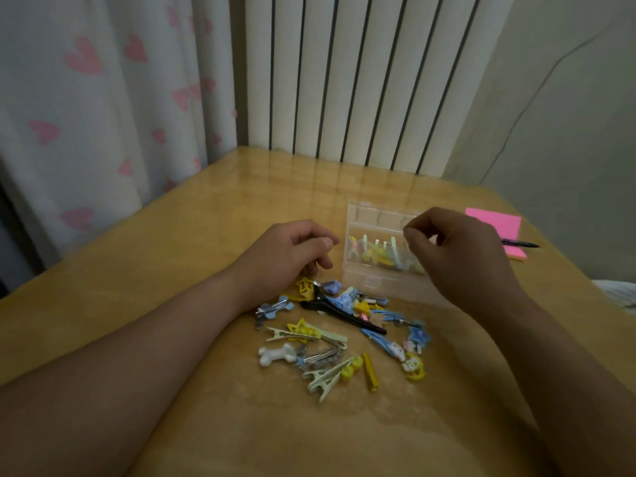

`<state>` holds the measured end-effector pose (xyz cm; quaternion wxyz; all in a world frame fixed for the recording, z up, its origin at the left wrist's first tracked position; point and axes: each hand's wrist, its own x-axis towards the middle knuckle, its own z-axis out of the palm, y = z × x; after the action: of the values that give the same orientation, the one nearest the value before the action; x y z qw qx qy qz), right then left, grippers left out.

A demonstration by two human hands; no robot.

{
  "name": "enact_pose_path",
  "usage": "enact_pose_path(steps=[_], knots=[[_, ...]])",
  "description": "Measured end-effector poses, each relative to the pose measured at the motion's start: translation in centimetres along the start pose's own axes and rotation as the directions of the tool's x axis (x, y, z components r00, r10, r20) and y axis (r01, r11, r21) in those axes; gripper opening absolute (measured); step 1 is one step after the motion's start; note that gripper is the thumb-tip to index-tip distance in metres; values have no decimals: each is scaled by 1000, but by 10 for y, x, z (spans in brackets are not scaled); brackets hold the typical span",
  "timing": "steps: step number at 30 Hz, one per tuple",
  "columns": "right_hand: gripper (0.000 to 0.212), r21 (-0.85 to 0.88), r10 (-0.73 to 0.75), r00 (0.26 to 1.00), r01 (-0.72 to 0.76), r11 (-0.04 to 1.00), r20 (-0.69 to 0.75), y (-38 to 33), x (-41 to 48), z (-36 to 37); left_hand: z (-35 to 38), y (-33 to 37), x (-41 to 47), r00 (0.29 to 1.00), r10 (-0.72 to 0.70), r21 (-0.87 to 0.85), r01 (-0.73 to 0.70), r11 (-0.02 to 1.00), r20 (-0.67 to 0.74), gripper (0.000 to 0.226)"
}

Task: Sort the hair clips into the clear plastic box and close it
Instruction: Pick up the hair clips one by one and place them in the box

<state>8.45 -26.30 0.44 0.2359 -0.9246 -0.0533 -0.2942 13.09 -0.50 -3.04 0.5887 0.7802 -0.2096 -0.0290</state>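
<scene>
Two dozen or so hair clips (330,332) lie in a loose heap on the wooden bench (206,218), between the person's forearms. Among them are a long black clip (344,313), a white bone-shaped clip (277,354) and a yellow star clip (305,285) at the far edge of the heap.

The clear plastic box (364,280) stands just beyond the heap, to its right, with its lid raised at the back. A few yellow and pale green clips already sit in it.

The left hand (292,256) rests at the far left edge of the heap, its fingers (320,242) curled down toward the star clip; whether they hold anything cannot be told. The right hand (457,249) hangs over the right part of the box, thumb and forefinger tips drawn together, the other fingers (413,235) curled; whether they pinch a clip cannot be told.

A pink pad of sticky notes (495,223) lies to the right of the box with a pen (519,243) across it. Behind the bench are a white radiator (344,80) and a curtain (86,98) with pink hearts.
</scene>
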Motion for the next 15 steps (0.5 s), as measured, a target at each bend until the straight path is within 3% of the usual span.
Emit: enact_pose_path(steps=[5,8,12,15], knots=[[10,120,-189,961,168,978,203,-41,-22,-3,0,1,-1,1000,0,-10,0,1000,-2,20],[12,186,-279,883,223,957,376,-60,-32,-4,0,1,-1,1000,-1,-16,1,1000,-6,19],[7,177,-328,758,277,944,564,-68,-38,-2,-2,0,0,1000,2,-10,-2,1000,0,19],[13,107,-328,718,336,936,614,-67,-38,-2,-2,-2,1,1000,4,-4,-4,1000,4,19]])
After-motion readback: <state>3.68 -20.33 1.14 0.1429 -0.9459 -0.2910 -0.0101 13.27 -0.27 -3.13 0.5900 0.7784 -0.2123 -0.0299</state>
